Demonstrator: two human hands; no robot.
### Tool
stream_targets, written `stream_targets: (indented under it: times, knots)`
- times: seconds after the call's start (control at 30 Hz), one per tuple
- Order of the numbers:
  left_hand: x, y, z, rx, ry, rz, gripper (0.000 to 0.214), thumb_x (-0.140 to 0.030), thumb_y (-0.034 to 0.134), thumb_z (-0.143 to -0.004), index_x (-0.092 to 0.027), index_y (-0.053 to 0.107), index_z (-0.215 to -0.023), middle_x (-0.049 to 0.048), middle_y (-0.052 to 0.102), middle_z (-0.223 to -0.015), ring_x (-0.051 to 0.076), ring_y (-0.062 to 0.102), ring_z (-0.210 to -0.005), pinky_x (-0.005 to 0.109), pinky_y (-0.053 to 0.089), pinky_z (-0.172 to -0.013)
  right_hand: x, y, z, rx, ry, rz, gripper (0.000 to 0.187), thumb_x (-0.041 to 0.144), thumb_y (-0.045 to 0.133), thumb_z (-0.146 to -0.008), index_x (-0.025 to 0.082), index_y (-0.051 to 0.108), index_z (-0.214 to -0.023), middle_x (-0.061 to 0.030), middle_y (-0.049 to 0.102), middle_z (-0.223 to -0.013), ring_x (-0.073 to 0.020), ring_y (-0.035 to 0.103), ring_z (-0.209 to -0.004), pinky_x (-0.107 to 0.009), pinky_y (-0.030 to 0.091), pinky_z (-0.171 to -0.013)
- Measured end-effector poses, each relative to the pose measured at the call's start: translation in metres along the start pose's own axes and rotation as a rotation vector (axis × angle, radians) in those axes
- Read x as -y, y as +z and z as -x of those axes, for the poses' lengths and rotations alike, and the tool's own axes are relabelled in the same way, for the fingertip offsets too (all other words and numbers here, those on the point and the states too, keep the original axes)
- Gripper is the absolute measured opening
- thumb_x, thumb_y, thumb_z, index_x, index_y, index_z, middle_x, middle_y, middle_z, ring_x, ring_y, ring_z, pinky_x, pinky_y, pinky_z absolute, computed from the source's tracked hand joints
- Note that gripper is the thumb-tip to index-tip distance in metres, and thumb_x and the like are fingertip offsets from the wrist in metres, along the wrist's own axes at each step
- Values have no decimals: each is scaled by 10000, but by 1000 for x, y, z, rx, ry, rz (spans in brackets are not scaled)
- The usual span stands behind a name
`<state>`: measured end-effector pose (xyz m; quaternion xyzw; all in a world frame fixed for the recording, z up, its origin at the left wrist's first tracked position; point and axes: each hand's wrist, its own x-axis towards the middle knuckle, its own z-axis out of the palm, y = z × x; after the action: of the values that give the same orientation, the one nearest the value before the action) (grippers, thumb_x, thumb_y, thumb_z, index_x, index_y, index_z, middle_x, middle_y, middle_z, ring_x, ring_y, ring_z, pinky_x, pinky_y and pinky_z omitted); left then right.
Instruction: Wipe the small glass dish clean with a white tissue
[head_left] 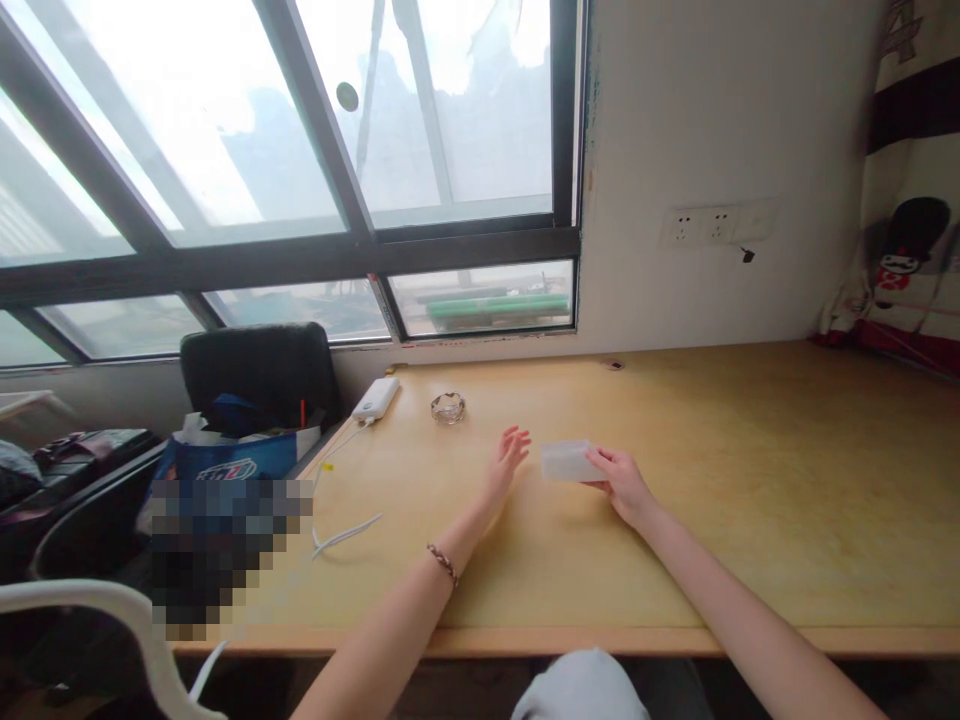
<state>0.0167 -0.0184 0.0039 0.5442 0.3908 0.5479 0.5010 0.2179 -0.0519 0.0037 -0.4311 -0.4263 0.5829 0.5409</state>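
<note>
My right hand (619, 478) grips the right end of a small, translucent, whitish rectangular box (566, 461), held just above the wooden table (787, 500). The thumb lies over the near face of it, and the other fingers are partly hidden behind. To the left of the box, my left hand (509, 466) is raised with its fingers apart and slightly curled, holding nothing. A small gap separates its fingertips from the box. What the box contains, if anything, I cannot make out.
A glass ashtray-like round dish (448, 408) sits toward the table's back left. Beside it lies a white power bank (377, 399) with a white cable (346, 535) trailing along the left edge. Left of the table stand a black chair (259, 375) and a blue bag (232, 462).
</note>
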Motion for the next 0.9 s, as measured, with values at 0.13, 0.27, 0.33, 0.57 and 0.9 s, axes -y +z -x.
stream_targets:
  times: [0.13,0.27,0.33,0.57,0.9]
  knots:
    - [4,26,20,141,-244,208,422,-421,559,-699,-145,490,-1011,107,564,-985,121,575,-704,226,461,-603,-1,27,-8,13,113,-319,246,348,611,-668,158,606,-825,-40,654,-805,-158,601,-713,-287,507,-620]
    - [3,13,18,87,-244,126,352,-380,596,-665,-108,556,-884,63,591,-798,51,508,-527,162,399,-496,-7,37,-12,19,160,-404,414,517,510,-703,153,582,-888,-78,649,-860,-186,620,-717,-315,522,-599]
    - [3,7,15,55,-234,77,358,-396,587,-662,-111,558,-877,49,591,-759,45,493,-494,158,378,-465,-12,36,-11,65,123,-339,402,489,553,-684,158,570,-911,-75,646,-874,-178,623,-703,-289,520,-593]
    - [9,5,9,153,-245,-90,345,-441,553,-667,-120,514,-786,-33,501,-463,48,384,-338,162,252,-342,-20,23,-17,-183,-43,91,242,336,641,-614,139,566,-731,-9,609,-562,-87,514,-391,-172,401,-356]
    - [7,3,9,149,-222,-90,326,-413,470,-731,-121,513,-869,-22,495,-514,42,377,-361,156,243,-354,-17,17,-17,-224,-99,164,254,390,583,-650,140,540,-672,10,552,-459,-80,473,-358,-166,335,-332]
